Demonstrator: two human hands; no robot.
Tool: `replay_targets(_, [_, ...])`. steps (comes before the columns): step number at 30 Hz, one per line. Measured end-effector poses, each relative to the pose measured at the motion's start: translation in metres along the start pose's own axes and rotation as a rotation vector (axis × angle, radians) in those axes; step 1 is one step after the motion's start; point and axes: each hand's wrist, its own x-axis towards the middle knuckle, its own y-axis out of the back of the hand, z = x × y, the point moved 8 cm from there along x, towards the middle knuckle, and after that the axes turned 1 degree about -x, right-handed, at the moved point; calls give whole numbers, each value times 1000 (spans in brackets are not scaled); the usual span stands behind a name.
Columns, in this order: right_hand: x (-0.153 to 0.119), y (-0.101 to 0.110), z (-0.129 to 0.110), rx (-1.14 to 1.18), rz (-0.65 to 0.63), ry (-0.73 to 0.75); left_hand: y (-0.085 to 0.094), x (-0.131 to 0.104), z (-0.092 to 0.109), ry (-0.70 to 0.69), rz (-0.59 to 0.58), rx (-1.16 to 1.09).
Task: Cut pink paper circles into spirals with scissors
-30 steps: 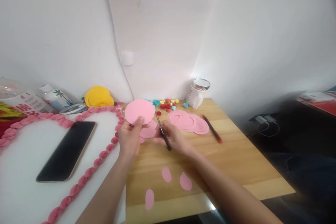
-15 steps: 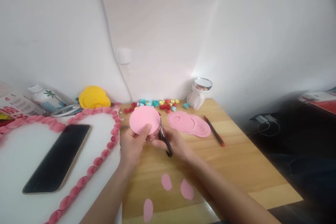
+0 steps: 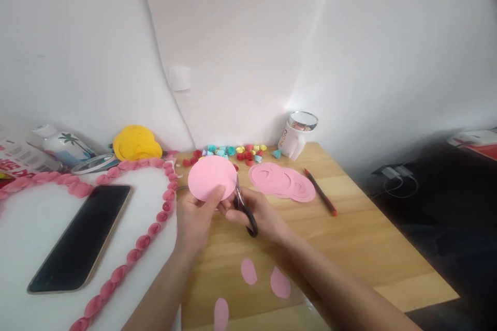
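Note:
Between thumb and fingers, my left hand grips a pink paper circle above the wooden table. My right hand is closed on black-handled scissors, whose blades stand at the circle's right edge. How far the blades are apart is hard to see. To the right of the hands lie overlapping pink paper circles with spiral cuts. Nearer me are several small pink paper pieces, one of them an oval scrap.
On the left, a phone lies on a white board edged with pink paper roses. A marker, a mug, small coloured paper rolls and yellow paper discs are farther back.
The view has shifted slightly. Both hands keep their hold, and the paper circle has turned or tilted a little against the scissors.

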Motion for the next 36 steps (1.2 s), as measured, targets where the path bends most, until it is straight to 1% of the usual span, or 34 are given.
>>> replay_targets(7, [-1, 0, -1, -3, 44, 24, 0, 0, 0, -13, 8, -18])
replay_targets(18, [-1, -4, -2, 79, 42, 29, 2, -1, 0, 2, 27, -3])
replay_targets(22, [-1, -3, 1, 104, 57, 32, 2, 0, -3, 17, 31, -16])
replay_targets(24, [-1, -2, 4, 114, 78, 14, 4, 0, -5, 37, 48, 10])
replay_targets(27, [-1, 1, 6, 108, 105, -10, 9, 0, -5, 35, 84, 110])
replay_targets(30, [-2, 0, 4, 85, 91, 3, 10, -1, -5, 24, 80, 170])
replay_targets(36, [-1, -2, 1, 57, 81, 20, 9, 0, -7, 32, 73, 140])
